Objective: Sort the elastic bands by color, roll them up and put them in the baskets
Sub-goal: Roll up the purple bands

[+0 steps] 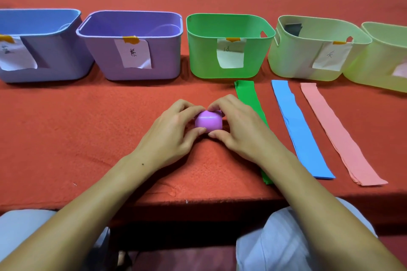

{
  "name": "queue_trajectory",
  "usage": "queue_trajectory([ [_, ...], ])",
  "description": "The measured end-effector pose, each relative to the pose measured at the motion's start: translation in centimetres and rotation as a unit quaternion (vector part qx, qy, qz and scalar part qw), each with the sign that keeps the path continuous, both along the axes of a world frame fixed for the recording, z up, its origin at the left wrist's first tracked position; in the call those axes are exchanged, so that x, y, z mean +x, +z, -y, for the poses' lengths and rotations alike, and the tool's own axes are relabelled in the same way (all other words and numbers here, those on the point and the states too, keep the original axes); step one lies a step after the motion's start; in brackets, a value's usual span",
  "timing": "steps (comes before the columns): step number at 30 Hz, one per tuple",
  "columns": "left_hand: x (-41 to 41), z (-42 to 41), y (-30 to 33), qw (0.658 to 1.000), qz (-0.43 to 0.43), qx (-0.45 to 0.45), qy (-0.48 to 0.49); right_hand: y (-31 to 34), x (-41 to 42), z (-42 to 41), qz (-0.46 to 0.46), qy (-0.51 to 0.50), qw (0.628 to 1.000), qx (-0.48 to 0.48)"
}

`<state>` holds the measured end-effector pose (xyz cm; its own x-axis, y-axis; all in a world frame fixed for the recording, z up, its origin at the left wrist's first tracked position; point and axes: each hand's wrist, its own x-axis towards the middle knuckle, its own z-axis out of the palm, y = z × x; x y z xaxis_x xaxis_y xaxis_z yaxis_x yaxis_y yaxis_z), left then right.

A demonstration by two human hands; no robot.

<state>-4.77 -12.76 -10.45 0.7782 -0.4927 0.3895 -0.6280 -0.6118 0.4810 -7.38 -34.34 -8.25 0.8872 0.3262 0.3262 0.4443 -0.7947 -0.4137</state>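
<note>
I hold a rolled-up purple elastic band [208, 122] between both hands on the red felt-covered table [88, 121], a little in front of the bright green plastic basket [229, 46]. My left hand [171, 132] curls round the roll's left side, forefinger over its top and thumb pressed against its near face. My right hand [237, 127] mirrors it on the right side, forefinger arched over the top, thumb tucked under the near edge. The roll sits between my fingertips, its near face showing between the two thumbs, its bottom on the felt.

Just right of the roll, a flat green elastic strip [247, 99] runs from the green basket's front toward the table edge, partly under my right wrist. Further right of the green basket's front lie a flat blue elastic strip [297, 130] and a flat pink elastic strip [334, 134], side by side and apart.

Left of the green basket stand a purple plastic basket [132, 50] and then a blue plastic basket [44, 50]; right of it stand a pale green plastic basket [308, 55] and a yellow-green plastic basket [383, 61] at the frame edge. Four of them show a white paper label taped to the front; the yellow-green one's front is cut off by the frame
</note>
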Motion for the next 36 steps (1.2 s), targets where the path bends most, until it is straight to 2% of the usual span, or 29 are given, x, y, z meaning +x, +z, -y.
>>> queue_trajectory([
  [3, 0.1, 0.0, 0.2, 1.000, -0.003, -0.012, -0.007, 0.0, 0.0, 0.1, 0.005, 0.000, 1.000, -0.003],
  [11, 0.6, 0.2, 0.4, 0.997, 0.043, 0.053, 0.020, -0.2, 0.5, -0.1, -0.017, -0.008, 1.000, 0.006],
  [23, 1.3, 1.0, 0.2, 0.993, 0.040, 0.087, 0.071, -1.4, 1.9, -0.3, -0.042, -0.060, 0.997, -0.009],
  [36, 2.5, 0.6, -0.7, 0.993, 0.018, 0.104, 0.047, -2.0, 2.4, 0.0, -0.037, -0.053, 0.997, -0.050],
])
